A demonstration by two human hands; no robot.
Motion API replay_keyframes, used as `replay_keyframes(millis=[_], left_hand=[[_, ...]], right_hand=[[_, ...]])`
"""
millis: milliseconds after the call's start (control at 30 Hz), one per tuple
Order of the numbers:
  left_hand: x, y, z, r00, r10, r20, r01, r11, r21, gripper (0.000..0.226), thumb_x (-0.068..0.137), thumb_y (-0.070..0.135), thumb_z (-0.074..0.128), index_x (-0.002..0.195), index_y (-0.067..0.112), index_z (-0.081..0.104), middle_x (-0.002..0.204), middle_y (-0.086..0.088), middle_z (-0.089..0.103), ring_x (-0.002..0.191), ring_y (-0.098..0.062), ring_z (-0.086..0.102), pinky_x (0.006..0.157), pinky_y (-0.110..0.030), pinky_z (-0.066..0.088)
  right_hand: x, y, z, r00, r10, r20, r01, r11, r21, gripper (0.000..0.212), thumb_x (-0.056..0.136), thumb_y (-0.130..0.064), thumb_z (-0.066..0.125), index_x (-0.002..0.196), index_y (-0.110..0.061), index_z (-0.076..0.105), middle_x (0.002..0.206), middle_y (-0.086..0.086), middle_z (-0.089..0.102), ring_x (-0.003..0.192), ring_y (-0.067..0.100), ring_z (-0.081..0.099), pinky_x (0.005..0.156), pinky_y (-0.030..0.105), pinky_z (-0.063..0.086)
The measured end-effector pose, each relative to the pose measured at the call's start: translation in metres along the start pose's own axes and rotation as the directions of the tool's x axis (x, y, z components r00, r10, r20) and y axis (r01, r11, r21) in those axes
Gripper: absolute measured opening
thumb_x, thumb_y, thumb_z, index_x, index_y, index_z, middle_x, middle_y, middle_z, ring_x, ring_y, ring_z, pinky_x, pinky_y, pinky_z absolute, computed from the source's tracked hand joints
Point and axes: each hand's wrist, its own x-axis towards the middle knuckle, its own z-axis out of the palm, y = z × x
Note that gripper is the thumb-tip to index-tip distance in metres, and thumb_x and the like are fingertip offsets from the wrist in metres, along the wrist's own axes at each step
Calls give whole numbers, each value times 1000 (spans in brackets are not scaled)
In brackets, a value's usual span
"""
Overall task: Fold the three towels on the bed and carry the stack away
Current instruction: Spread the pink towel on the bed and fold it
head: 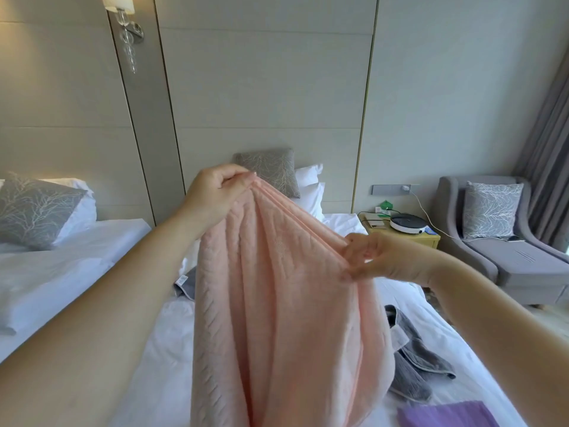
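Note:
A pink towel (277,318) hangs in the air over the white bed (172,349), held up by its top edge. My left hand (212,195) pinches the upper left corner, raised higher. My right hand (381,257) grips the other corner, lower and to the right. A grey towel (412,365) lies crumpled on the bed behind the pink one, partly hidden, with another grey edge and its label showing at the left (186,283). A purple towel (443,416) lies flat at the bed's near right corner.
A second bed with a grey cushion (34,208) stands to the left. Pillows (308,186) lean on the headboard. A yellow nightstand (406,235) with a white round device sits right of the bed, then a grey armchair (517,257) and curtains.

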Motion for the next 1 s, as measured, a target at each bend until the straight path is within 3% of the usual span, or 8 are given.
replay_keyframes(millis=[200,267,367,433,500,767,900,1000], left_hand=[[-6,-18,-13,990,-131,-43,135,988,81,18,95,27,56,97,15,69,80,11,62,72,9,54,66,-1,37],[-12,-19,-9,969,-232,83,222,969,111,14,95,33,54,93,25,65,83,10,60,79,0,53,65,-1,37],[-30,-14,23,869,-250,427,282,959,-13,23,89,37,57,111,30,56,110,9,63,104,-4,56,90,-17,44],[-45,-9,48,812,-231,536,302,952,-47,31,84,46,54,107,26,59,98,4,67,91,-5,59,83,-28,49],[-54,-7,60,790,-240,564,334,940,-69,44,82,57,53,81,14,61,68,9,54,64,-2,50,60,-18,42],[-35,-12,57,910,-231,343,311,929,-200,16,92,31,59,83,22,70,80,8,66,79,-6,59,81,-24,45],[-29,-17,48,958,-238,162,266,947,-181,13,93,27,59,86,27,69,84,10,66,80,0,57,80,-17,43],[-26,-21,34,964,-251,83,263,947,-187,13,94,27,57,90,22,68,85,3,63,81,-6,55,77,-16,44]], right_hand=[[3,-10,-20,975,-118,-189,159,964,215,33,68,-32,76,81,-4,65,74,5,57,73,17,50,74,31,35],[7,-13,-13,970,-146,-197,194,948,252,32,72,-30,71,84,-2,63,72,3,59,71,16,50,69,27,37],[18,-21,3,970,-189,-153,225,935,273,25,76,-28,66,85,-6,61,76,7,54,73,18,45,66,28,34],[25,-25,11,972,-196,-129,225,935,274,27,77,-30,65,88,-5,61,83,10,56,79,19,46,72,31,35],[28,-22,15,981,-165,-105,187,952,244,34,77,-33,65,90,-3,61,84,9,57,80,18,49,76,34,37],[11,6,16,988,-3,157,-10,997,83,40,75,-34,79,103,-7,68,107,17,67,100,28,64,100,35,47],[3,12,11,974,63,216,-60,998,-20,28,74,-39,79,98,-28,72,101,-9,72,101,12,66,93,25,45],[-3,16,3,981,49,188,-40,998,-51,33,72,-44,78,100,-28,73,103,-8,73,100,10,66,98,27,42]])
